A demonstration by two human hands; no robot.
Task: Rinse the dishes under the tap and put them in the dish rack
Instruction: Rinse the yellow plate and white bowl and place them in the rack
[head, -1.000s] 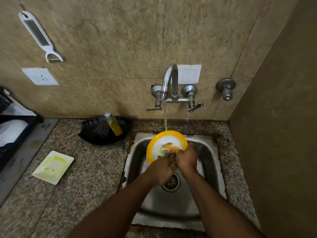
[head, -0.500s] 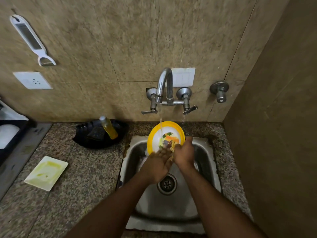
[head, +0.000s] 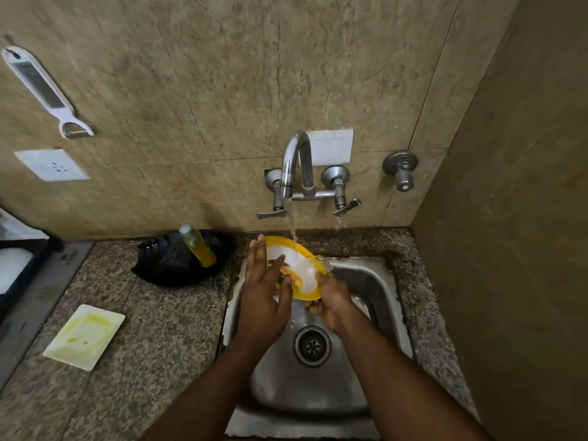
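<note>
While water runs: a person rinses one dish over a kitchen sink, both hands at work.
Right hand: the right hand [head: 331,302] grips the near-right rim of the round yellow-rimmed plastic plate with a white printed centre [head: 302,270], fingers curled under the edge, thumb hidden.
Left hand: the left hand [head: 265,291] lies spread flat, fingers straight and pointing away, palm against the plate's left side; whether it rubs or only steadies cannot be told.
Plate's lie: tilted, its face turned up and to the right, far-left edge highest, over the far-left corner of the square stainless-steel sink [head: 375,300].
Stream: water from the curved chrome wall tap [head: 294,163] lands on the plate's white centre, just right of the left fingertips.
Key relation: the plate sits between the two hands, beyond the right hand and right of the left palm; the right hand alone carries it.
Way to the rack: the dark tray-like frame at the far-left edge [head: 24,268], probably the dish rack, lies well apart across the speckled granite counter [head: 152,338], so the left arm is nearer to it.
Waiting on the counter: a pale rectangular yellow-stained plastic dish [head: 84,335], near left.
Also left of the sink: a black tray [head: 165,268] with a yellow liquid-soap bottle [head: 199,249] leaning in it.
Stage, as judged: rinse under way, racking not yet begun.
</note>
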